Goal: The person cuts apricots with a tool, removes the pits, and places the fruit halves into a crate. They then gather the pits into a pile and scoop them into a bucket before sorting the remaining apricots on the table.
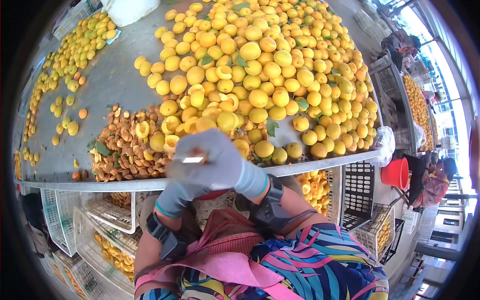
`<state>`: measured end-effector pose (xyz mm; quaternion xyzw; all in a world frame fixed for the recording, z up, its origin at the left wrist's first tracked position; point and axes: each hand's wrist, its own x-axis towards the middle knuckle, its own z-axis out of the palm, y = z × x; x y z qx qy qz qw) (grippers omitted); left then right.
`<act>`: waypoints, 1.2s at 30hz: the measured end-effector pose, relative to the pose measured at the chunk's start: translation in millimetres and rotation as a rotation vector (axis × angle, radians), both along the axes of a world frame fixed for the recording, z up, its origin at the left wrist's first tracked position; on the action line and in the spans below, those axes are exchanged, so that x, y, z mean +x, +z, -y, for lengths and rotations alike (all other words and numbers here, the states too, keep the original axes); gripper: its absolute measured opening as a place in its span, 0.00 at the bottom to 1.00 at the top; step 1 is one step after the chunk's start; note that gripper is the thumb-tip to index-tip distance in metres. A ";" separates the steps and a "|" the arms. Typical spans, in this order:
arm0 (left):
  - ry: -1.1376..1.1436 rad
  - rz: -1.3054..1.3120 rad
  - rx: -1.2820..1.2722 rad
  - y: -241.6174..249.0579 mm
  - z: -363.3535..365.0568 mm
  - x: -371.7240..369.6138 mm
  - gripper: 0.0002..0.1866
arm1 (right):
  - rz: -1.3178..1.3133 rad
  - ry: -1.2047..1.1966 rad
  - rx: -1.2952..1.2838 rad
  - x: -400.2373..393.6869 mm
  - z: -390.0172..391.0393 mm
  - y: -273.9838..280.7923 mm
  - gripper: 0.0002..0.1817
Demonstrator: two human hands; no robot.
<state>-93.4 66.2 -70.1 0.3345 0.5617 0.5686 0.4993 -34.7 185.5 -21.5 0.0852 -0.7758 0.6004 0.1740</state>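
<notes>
Both my hands, in grey gloves, meet above the front edge of the metal table. My right hand is blurred and overlaps my left hand, which sits lower and mostly behind it. A small brownish thing with a bright, shiny strip shows at the gloves; what exactly it is and which fingers hold it is smeared. Just beyond lie whole yellow apricots in a large heap, with some split halves nearest the gloves. To their left spreads a pile of brown pits.
Below the table edge stand white crates and a black crate, some with apricot halves. A red bucket stands at the right, beside a clear plastic bag. Another person is at the far right. More apricots lie at the back left.
</notes>
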 end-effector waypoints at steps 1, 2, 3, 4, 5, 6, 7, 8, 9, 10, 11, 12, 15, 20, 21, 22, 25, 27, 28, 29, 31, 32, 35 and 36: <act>-0.003 0.027 0.013 -1.3 -2.6 -0.6 0.26 | -0.005 -0.105 -0.282 -2.5 -3.7 -9.5 0.11; -0.006 0.059 0.013 -1.2 -4.3 0.1 0.26 | 0.001 -0.157 -0.431 -1.7 -6.4 -17.0 0.11; -0.010 0.104 0.007 0.1 -4.0 0.5 0.27 | -0.006 -0.212 -0.581 -1.7 -8.7 -20.3 0.11; -0.013 0.153 0.000 1.8 -2.9 0.8 0.27 | -0.062 -0.163 -0.799 3.7 -15.0 -14.7 0.12; -0.017 0.224 -0.007 4.5 -1.3 1.3 0.27 | -0.121 -0.115 -1.012 7.5 -20.7 -9.5 0.14; -0.002 0.304 0.001 6.2 -0.3 3.7 0.27 | -0.125 -0.121 -1.017 8.2 -25.4 -5.2 0.14; -0.031 0.422 -0.058 12.6 -0.1 1.2 0.27 | -0.153 -0.108 -1.050 8.2 -30.4 -0.8 0.16; 0.088 0.544 0.044 9.1 0.8 10.2 0.28 | -0.183 -0.096 -1.084 8.9 -32.9 1.2 0.19; 0.081 0.542 0.038 7.2 -1.8 12.6 0.28 | -0.190 -0.102 -1.087 8.5 -31.2 -0.2 0.19; 0.161 0.523 -0.036 5.8 -3.7 13.5 0.29 | -0.188 -0.163 -1.066 5.8 -27.7 -2.3 0.20; 0.243 0.502 -0.108 3.7 -5.3 13.9 0.33 | -0.184 -0.223 -1.043 4.4 -25.2 -3.7 0.21; 0.245 0.453 -0.079 3.0 -7.7 13.9 0.30 | -0.127 -0.211 -1.048 6.6 -23.0 1.5 0.21; 0.230 -0.022 -0.054 10.7 -9.8 20.6 0.26 | -0.139 -0.095 -1.017 4.9 -24.5 -4.2 0.17; 0.344 -0.177 -0.117 -29.3 -7.7 20.0 0.10 | 0.133 -0.207 -0.953 -3.6 -14.1 1.8 0.13; 0.318 -0.403 -0.109 -32.2 -5.4 17.5 0.10 | 0.219 -0.151 -0.883 -4.9 -14.1 5.9 0.13; 0.310 -0.633 -0.105 -33.9 -3.6 15.1 0.11 | 0.238 -0.139 -0.781 -8.8 -13.9 8.7 0.14; 0.167 -0.953 -0.086 -35.6 2.8 8.3 0.18 | 0.181 -0.147 -0.603 -19.0 -6.7 1.4 0.15; 0.087 -0.954 -0.086 -47.2 3.8 4.0 0.19 | 0.144 -0.181 -0.434 -17.7 -3.7 3.6 0.12; 0.070 -0.950 -0.084 -50.5 4.3 3.9 0.19 | 0.103 -0.217 -0.274 -16.4 -1.1 4.7 0.09; 0.066 -0.935 -0.083 -52.3 5.0 3.1 0.19 | 0.105 -0.211 -0.266 -15.8 0.8 5.3 0.09; 0.094 -0.854 -0.082 -47.0 4.2 3.9 0.19 | 0.171 -0.190 -0.093 -15.0 5.4 6.2 0.11; 0.110 -0.801 -0.083 -44.1 4.3 4.8 0.19 | 0.173 -0.184 -0.085 -14.2 8.5 6.6 0.11; 0.148 -0.637 -0.084 -37.9 2.6 5.6 0.20 | 0.034 -0.191 0.171 -12.8 19.2 8.6 0.13; 0.157 -0.597 -0.082 -35.6 3.3 6.1 0.20 | -0.022 -0.176 0.285 -13.1 21.0 6.2 0.13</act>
